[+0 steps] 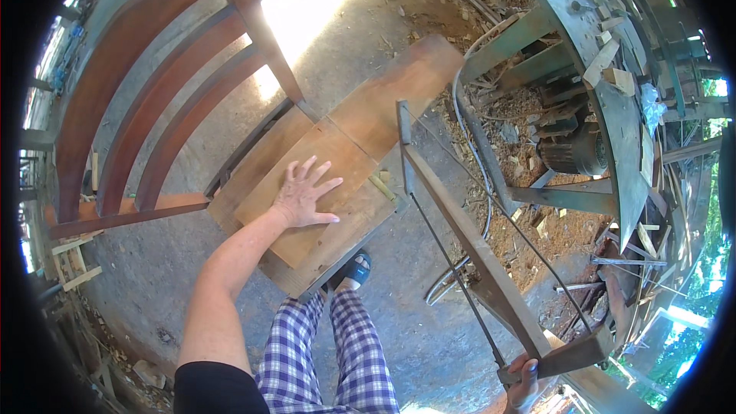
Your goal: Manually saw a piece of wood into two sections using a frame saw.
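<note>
My left hand [297, 198] lies flat with its fingers spread on a pale brown wooden board [414, 77]. The board rests on the seat [299, 284] of a wooden chair and sticks out past it toward the far right. A thin dark line crosses the board beyond my fingertips; whether it is a cut or a mark I cannot tell. At the lower right my right hand [524, 385] grips the end bar of a wooden frame saw [475, 241]. The saw slants up to the left, its far end close to the board's right edge.
The chair's red-brown back with curved slats [172, 69] rises at the left. On the right stands a green metal machine table [613, 119] with wood offcuts on it and a motor [571, 155] below. A cable [462, 126] loops beside it over sawdust [502, 261]. My sandalled foot [354, 268] is beside the chair.
</note>
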Action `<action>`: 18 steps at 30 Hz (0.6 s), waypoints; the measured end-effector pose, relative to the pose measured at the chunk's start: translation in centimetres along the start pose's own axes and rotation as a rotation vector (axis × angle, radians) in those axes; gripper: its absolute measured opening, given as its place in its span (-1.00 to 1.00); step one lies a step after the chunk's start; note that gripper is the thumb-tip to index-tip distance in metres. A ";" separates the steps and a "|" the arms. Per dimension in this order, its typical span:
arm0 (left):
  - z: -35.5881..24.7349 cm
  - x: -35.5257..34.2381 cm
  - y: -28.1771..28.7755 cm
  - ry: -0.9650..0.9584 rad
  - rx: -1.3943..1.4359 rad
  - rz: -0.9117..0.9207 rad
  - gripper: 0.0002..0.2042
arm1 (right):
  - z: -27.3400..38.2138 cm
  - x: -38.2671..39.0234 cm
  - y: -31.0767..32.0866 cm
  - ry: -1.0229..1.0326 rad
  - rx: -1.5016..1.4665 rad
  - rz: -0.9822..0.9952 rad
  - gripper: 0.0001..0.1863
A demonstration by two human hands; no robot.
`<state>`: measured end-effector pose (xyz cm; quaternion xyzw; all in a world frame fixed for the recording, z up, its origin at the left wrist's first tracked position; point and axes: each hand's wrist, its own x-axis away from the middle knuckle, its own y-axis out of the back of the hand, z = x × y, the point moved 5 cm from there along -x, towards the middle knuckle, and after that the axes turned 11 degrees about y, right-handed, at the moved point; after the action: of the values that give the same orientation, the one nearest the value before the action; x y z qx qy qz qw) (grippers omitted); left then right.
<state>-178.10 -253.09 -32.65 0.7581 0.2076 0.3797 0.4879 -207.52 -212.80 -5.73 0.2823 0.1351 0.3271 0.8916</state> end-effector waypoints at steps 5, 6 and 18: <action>2.3 -0.3 -1.5 0.086 -0.013 -0.034 -0.16 | -3.9 0.3 2.0 -0.185 -0.066 -0.068 -0.80; 2.4 0.0 -1.6 0.154 -0.038 -0.050 -0.15 | -3.8 0.2 2.2 -0.131 -0.026 -0.081 -0.77; -0.7 -0.4 -1.8 0.656 0.032 0.191 -0.22 | 4.0 -3.0 1.5 -0.081 -0.082 -0.008 -0.57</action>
<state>-178.77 -252.22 -34.23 0.6190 0.2876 0.6439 0.3457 -208.84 -215.52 -1.42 0.2582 0.0865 0.3172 0.9084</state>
